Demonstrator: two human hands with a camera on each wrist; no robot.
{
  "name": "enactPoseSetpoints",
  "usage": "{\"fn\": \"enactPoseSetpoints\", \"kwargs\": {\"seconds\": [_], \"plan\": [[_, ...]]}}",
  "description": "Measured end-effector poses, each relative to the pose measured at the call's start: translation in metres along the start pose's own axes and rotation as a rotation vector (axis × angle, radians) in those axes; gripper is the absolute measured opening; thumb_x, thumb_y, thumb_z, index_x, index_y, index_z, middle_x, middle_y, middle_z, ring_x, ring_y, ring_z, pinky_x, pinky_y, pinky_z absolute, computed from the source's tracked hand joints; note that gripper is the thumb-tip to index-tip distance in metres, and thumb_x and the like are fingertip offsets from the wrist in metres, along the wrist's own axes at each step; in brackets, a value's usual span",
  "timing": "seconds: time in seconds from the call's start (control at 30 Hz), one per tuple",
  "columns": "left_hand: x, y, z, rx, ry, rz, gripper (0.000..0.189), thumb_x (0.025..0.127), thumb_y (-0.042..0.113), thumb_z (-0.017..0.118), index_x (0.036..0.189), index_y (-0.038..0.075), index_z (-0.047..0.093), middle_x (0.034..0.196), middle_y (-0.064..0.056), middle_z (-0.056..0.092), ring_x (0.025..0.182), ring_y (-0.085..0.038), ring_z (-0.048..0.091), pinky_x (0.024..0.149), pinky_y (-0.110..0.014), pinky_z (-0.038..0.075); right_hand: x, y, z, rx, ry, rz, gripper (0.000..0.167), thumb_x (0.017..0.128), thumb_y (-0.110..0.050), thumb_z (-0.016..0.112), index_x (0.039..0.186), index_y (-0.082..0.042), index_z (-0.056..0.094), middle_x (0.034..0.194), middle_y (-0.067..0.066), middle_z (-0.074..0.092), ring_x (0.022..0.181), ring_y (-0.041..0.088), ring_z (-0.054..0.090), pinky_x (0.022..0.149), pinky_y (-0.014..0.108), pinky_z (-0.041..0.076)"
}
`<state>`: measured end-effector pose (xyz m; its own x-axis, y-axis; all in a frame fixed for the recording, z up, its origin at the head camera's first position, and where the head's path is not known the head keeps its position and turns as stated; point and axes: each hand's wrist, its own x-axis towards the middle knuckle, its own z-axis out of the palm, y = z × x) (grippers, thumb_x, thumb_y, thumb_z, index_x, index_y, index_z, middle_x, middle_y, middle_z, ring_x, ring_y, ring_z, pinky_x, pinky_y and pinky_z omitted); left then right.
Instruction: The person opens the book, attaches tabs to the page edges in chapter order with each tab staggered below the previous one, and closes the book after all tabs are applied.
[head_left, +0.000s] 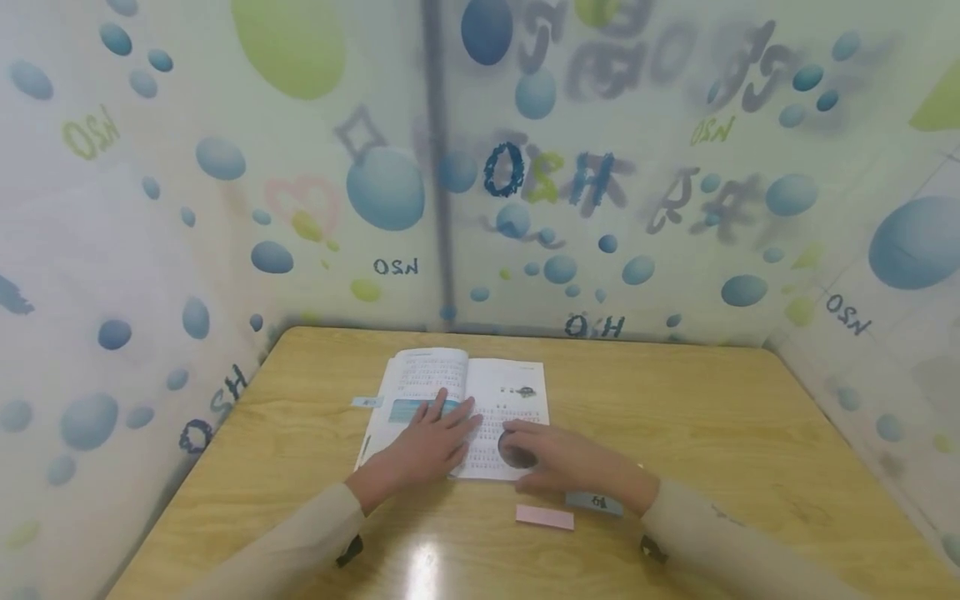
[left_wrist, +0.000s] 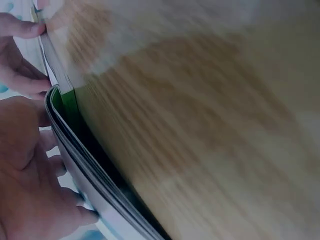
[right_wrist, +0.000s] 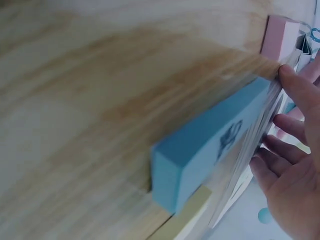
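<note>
An open book (head_left: 506, 383) with printed text and a blue-green block on its left page lies on the wooden table. My left hand (head_left: 427, 446) rests across the lower left page and the centre fold, fingers spread. In the left wrist view its straight fingers lie along the curved pages (left_wrist: 100, 192). On the lower right page is my right hand (head_left: 555, 457), fingers loosely bent and the thumb at the bottom edge. A dark round patch shows between thumb and fingers; I cannot tell whether it is shadow or a thing. No grip shows in the right wrist view.
A blue block (right_wrist: 200, 145) with a handwritten mark lies under the right wrist, with a pink block (head_left: 544, 517) to its left. Part of a yellow block (right_wrist: 185, 215) shows beside the blue one. A pale blue tab (head_left: 367, 402) sticks out at the book's left edge. Patterned walls (head_left: 637, 275) surround the table.
</note>
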<state>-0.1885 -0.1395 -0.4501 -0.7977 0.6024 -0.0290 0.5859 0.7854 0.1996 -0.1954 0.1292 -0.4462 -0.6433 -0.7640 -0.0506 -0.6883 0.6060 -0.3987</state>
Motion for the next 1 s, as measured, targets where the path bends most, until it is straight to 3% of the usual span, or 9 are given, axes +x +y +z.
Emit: {"fn": "enactPoseSetpoints", "kwargs": {"seconds": [0.27, 0.5, 0.63, 0.77, 1.0], "plan": [[0.001, 0.001, 0.002, 0.033, -0.013, -0.012, 0.048, 0.109, 0.029, 0.046, 0.155, 0.016, 0.045, 0.163, -0.008, 0.031, 0.148, -0.050, 0.013, 0.112, -0.067, 0.023, -0.010, 0.018, -0.003, 0.088, -0.001, -0.044, 0.055, 0.091, -0.031, 0.078, 0.140, -0.016, 0.059, 0.146, 0.003, 0.052, 0.130, 0.020, 0.052, 0.108, 0.038, 0.042], [0.002, -0.004, 0.006, 0.021, -0.006, -0.017, 0.048, 0.109, 0.030, 0.045, 0.155, 0.017, 0.045, 0.163, -0.006, 0.032, 0.148, -0.049, 0.013, 0.111, -0.068, 0.024, -0.032, 0.035, -0.012, 0.080, 0.024, 0.115, 0.058, 0.096, -0.032, 0.072, 0.146, -0.011, 0.053, 0.151, 0.008, 0.050, 0.139, 0.028, 0.044, 0.112, 0.046, 0.036], [0.003, -0.005, 0.008, 0.018, -0.022, -0.040, 0.049, 0.109, 0.032, 0.043, 0.157, 0.019, 0.042, 0.164, -0.004, 0.030, 0.149, -0.048, 0.012, 0.111, -0.069, 0.024, -0.043, 0.048, -0.018, 0.086, 0.081, 0.084, 0.054, 0.096, -0.022, 0.072, 0.142, -0.001, 0.054, 0.142, 0.014, 0.056, 0.132, 0.032, 0.050, 0.110, 0.049, 0.039], [0.003, -0.004, 0.007, 0.014, -0.039, -0.055, 0.050, 0.109, 0.033, 0.041, 0.158, 0.019, 0.041, 0.165, -0.003, 0.029, 0.149, -0.047, 0.011, 0.111, -0.069, 0.024, -0.054, 0.063, -0.023, 0.029, 0.111, 0.048, 0.054, 0.094, -0.023, 0.075, 0.136, 0.005, 0.057, 0.132, 0.018, 0.061, 0.123, 0.035, 0.056, 0.106, 0.051, 0.043], [0.002, -0.001, 0.003, 0.003, -0.049, -0.051, 0.050, 0.110, 0.031, 0.039, 0.158, 0.017, 0.039, 0.164, -0.005, 0.029, 0.149, -0.047, 0.012, 0.111, -0.068, 0.025, -0.080, 0.072, -0.028, 0.004, 0.080, 0.126, 0.049, 0.094, -0.029, 0.076, 0.130, 0.002, 0.062, 0.125, 0.015, 0.063, 0.116, 0.035, 0.059, 0.099, 0.053, 0.048]]}}
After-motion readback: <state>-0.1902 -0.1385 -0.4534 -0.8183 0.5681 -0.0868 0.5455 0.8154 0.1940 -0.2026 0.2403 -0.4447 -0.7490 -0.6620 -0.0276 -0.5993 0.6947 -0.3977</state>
